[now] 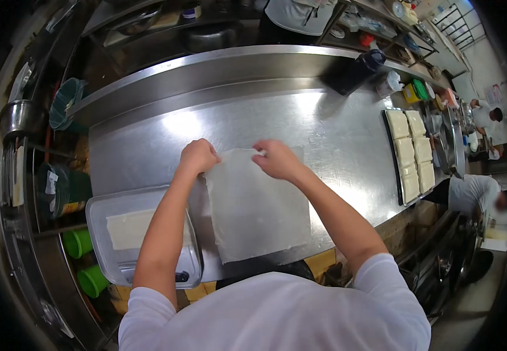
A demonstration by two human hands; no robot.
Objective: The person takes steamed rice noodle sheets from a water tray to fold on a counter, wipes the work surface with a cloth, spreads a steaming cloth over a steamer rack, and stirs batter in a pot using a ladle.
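From my remote view, the left hand (199,157) has its fingertips closed on the far-left corner of the sheet (259,205). The right hand (279,159) is at the far edge, thumb and forefinger slightly parted; I can't tell whether that grip pinches the sheet or only touches it. The sheet is thin and pale, spread on the bench (347,158), its near edge close to the bench's front. I judge that an uneven pull between the hands could crease or tear it, and that drawing it bodyward could let the near edge drop over. The left forearm (163,243) crosses the tub (94,234), so a low sweep might knock its rim. I see bench surface between the sheet and the tray (393,159) at right, and beyond the hands to the upright backsplash (218,79).
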